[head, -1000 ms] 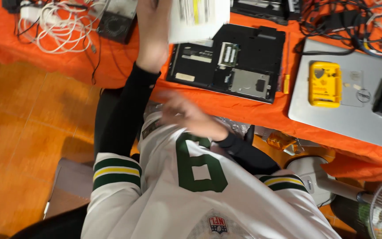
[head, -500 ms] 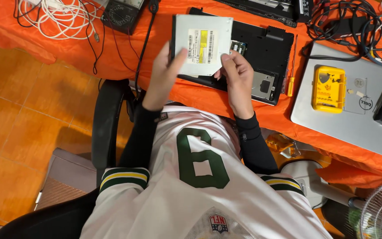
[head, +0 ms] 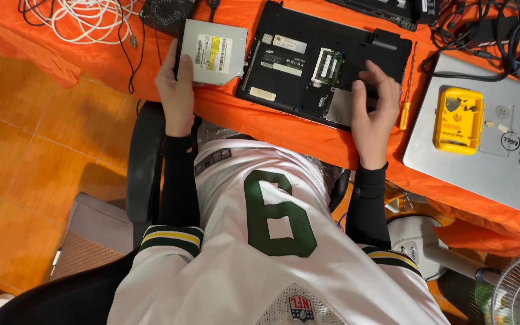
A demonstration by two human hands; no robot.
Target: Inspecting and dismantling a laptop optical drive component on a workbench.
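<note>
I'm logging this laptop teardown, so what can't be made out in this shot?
Head view:
- Open bay of the black laptop: partly covered by the right hand.
- Optical drive: its left edge hidden by the left hand.
- Cables: cut off at the top edge.

home repair desk: opened laptop [head: 323, 63], cables [head: 85, 18]

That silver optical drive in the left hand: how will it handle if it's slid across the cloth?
The optical drive looks like a flat, rigid metal slab, so it probably won't flex or roll. Its smooth casing may slip in the left hand. The wrinkled orange cloth could bunch under it when pushed.
</note>
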